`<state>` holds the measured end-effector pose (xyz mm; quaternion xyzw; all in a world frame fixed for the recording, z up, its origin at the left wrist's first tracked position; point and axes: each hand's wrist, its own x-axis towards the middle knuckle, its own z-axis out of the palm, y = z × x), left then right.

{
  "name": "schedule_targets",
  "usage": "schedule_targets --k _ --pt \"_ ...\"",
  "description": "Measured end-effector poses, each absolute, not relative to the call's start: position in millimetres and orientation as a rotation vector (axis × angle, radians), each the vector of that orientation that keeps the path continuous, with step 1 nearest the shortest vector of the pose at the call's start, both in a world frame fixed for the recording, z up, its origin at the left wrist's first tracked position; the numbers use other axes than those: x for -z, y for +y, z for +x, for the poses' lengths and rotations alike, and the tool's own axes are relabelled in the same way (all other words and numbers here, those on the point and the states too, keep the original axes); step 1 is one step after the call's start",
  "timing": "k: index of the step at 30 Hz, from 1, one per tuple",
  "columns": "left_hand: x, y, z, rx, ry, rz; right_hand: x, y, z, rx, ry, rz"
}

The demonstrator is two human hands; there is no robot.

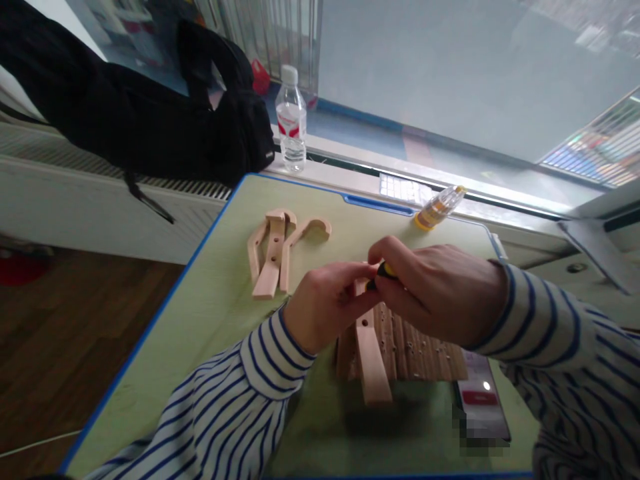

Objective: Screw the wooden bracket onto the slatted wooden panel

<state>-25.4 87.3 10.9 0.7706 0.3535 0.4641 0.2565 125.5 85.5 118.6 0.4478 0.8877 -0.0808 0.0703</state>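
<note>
My right hand point(440, 287) is closed around a screwdriver point(386, 270), of which a black and yellow handle end shows between the fingers. Meeting it from the left, my left hand point(325, 303) has its thumb and index finger pinched together near the tool; what they hold is hidden. Below both hands a pale wooden piece point(373, 363) with a dark hole lies on a brown, grooved wooden board point(420, 353) and juts past its near edge. The far end of this piece is covered by my fingers.
Several pale wooden hooks point(275, 257) lie on the green table point(210, 333), left of my hands. A small yellow-capped bottle point(437, 210) stands tilted-looking near the far edge. A phone point(483, 400) lies by the board. A water bottle point(291, 123) and black bag point(150, 127) are beyond.
</note>
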Motion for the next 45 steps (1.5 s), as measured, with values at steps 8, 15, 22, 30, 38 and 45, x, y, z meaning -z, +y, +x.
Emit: schedule_targets --k 8,15,22,30,38,45 --pt "-5 91 -27 -1.265 1.006 2.101 -119 91 131 0.204 2.778 1.213" --pt "3 90 -24 -1.379 0.911 2.095 -98 85 138 0.289 2.949 1.25" --pt "20 80 -12 -1.447 0.929 2.087 -97 86 139 0.313 2.953 1.196" --pt "23 70 -53 -0.889 0.926 2.111 -98 88 143 0.308 2.953 1.223" --pt "41 65 -64 -0.685 0.859 2.124 -97 89 144 0.289 2.962 1.224" --pt "51 63 -55 -0.714 0.871 2.382 -94 83 138 0.247 2.984 1.34"
